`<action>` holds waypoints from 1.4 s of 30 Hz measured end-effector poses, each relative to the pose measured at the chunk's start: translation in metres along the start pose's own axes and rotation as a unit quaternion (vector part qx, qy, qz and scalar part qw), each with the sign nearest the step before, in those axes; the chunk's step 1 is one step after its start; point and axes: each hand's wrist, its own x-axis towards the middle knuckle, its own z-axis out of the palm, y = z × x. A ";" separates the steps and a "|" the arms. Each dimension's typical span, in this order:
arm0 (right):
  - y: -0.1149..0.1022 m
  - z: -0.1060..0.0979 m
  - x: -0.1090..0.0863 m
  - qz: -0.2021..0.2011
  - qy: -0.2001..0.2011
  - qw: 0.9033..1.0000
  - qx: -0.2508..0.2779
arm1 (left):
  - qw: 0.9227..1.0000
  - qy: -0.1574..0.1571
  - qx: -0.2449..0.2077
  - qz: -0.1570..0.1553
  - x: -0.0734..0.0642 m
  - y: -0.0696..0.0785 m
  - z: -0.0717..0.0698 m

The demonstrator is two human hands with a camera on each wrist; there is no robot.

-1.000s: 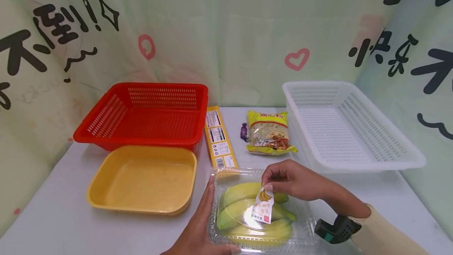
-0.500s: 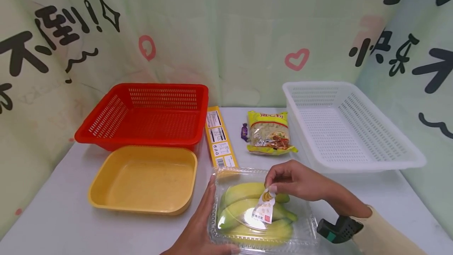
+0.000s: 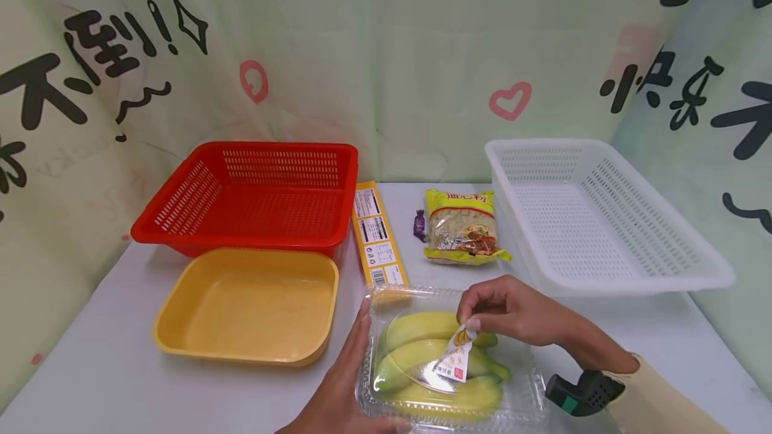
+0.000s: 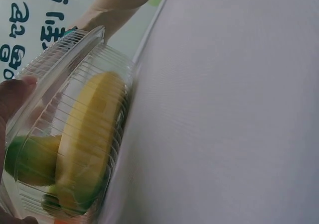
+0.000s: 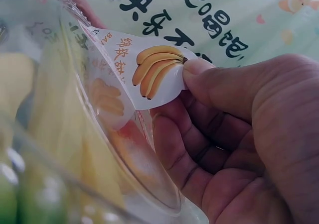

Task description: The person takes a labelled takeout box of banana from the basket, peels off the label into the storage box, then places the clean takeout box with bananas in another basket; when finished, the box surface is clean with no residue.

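A clear plastic clamshell box [image 3: 526, 390] of yellow-green bananas [image 3: 416, 353] is on the table at the front middle. My left hand [image 3: 344, 384] holds its left side, fingers along the side and thumb at the front edge. Over the lid, my right hand [image 3: 512, 310] pinches the top end of a white sticker [image 3: 456, 358] between thumb and forefinger. The right wrist view shows a banana picture on the sticker [image 5: 154, 74]. Its upper part stands away from the lid, bent up, while the lower end still lies against the plastic.
Behind the box are a long yellow carton [image 3: 378, 240], a purple-wrapped candy [image 3: 419, 225] and a yellow noodle packet [image 3: 462, 226]. A red basket [image 3: 271, 203] and a yellow tray [image 3: 244, 307] stand on the left, a white basket [image 3: 573, 220] on the right.
My right hand has drawn slightly to the right, and more of the sticker's upper part has come away from the lid. The left hand stays on the box.
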 end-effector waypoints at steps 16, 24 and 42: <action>0.005 0.001 -0.002 -0.039 0.018 0.999 0.005 | 0.999 0.000 0.003 0.053 0.000 -0.004 -0.002; 0.005 0.001 -0.002 -0.019 0.023 0.999 0.013 | 0.998 0.000 0.008 0.062 0.000 -0.005 -0.002; 0.002 0.001 -0.005 -0.021 -0.003 0.999 0.037 | 0.999 -0.014 -0.026 -0.027 0.001 -0.001 -0.003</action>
